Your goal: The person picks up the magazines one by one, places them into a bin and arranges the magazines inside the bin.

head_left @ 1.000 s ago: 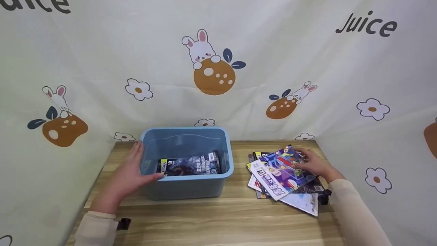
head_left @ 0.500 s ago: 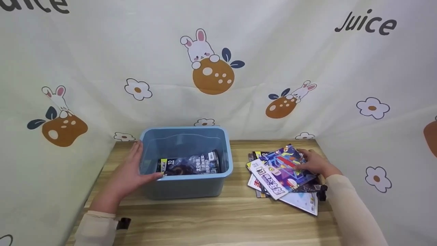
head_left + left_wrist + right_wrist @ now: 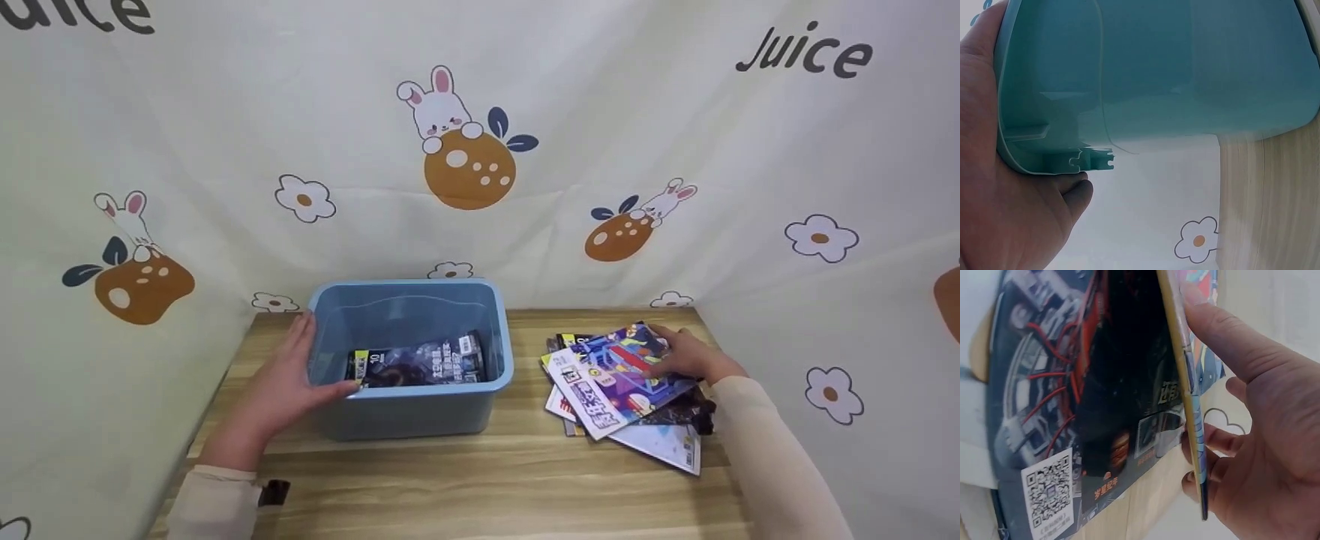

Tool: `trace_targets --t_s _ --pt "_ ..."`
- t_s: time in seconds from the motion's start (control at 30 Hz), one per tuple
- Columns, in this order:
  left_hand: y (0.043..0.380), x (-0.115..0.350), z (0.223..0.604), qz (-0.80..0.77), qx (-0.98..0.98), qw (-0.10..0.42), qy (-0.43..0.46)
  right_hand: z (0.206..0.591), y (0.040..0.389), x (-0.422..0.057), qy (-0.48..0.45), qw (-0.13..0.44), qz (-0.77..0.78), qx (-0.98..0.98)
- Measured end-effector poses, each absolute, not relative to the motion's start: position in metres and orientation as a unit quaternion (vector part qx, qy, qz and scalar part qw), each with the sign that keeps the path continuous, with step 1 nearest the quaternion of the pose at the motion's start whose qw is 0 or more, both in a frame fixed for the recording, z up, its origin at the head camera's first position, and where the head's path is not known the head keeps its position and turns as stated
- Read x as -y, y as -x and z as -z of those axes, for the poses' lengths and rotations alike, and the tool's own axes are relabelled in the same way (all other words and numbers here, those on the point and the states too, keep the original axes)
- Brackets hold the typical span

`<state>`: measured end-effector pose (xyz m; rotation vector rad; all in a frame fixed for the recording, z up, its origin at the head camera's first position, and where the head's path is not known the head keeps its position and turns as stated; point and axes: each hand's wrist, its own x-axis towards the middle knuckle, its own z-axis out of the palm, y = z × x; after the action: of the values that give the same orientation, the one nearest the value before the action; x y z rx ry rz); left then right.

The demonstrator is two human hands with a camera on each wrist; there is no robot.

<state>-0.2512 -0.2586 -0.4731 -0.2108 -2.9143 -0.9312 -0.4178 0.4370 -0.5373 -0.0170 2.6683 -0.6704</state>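
Note:
In the head view, my left hand (image 3: 274,394) grips the left end of a blue plastic storage bin (image 3: 409,416), thumb on the front rim and fingers along the side. The left wrist view shows the palm against the bin's rim (image 3: 1002,101). A dark magazine (image 3: 420,364) lies inside the bin. To the right, my right hand (image 3: 694,356) pinches the right edge of a purple, colourful magazine (image 3: 611,379) on top of a fanned pile. In the right wrist view, thumb and fingers hold this magazine (image 3: 1189,382) edge-on, its edge apart from the dark magazine (image 3: 1123,410) below.
Under the purple magazine lie a black magazine (image 3: 679,414) and a white one (image 3: 664,444), with further edges showing at the left. Everything stands on a wood-grain table (image 3: 480,487). A printed curtain (image 3: 360,225) hangs close behind and at both sides.
My right hand and forearm have shifted slightly left over the pile, covering the barcode on the black magazine. The left hand and the bin stay where they were.

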Motion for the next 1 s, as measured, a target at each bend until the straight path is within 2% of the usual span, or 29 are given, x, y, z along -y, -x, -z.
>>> trace_targets --t_s 0.3,0.6,0.77,1.0 --pt "0.252 0.258 0.473 0.301 0.95 0.038 0.073 0.527 0.407 -0.445 0.038 0.204 0.347 -0.915" --pt "0.253 0.26 0.475 0.302 0.95 0.035 0.066 0.536 0.406 -0.451 0.044 0.216 0.401 -0.889" --pt "0.251 0.263 0.475 0.298 0.952 0.035 0.062 0.543 0.402 -0.452 0.042 0.232 0.451 -0.861" --pt "0.25 0.259 0.472 0.299 0.952 0.031 0.065 0.541 0.394 -0.457 -0.001 0.224 0.526 -0.821"
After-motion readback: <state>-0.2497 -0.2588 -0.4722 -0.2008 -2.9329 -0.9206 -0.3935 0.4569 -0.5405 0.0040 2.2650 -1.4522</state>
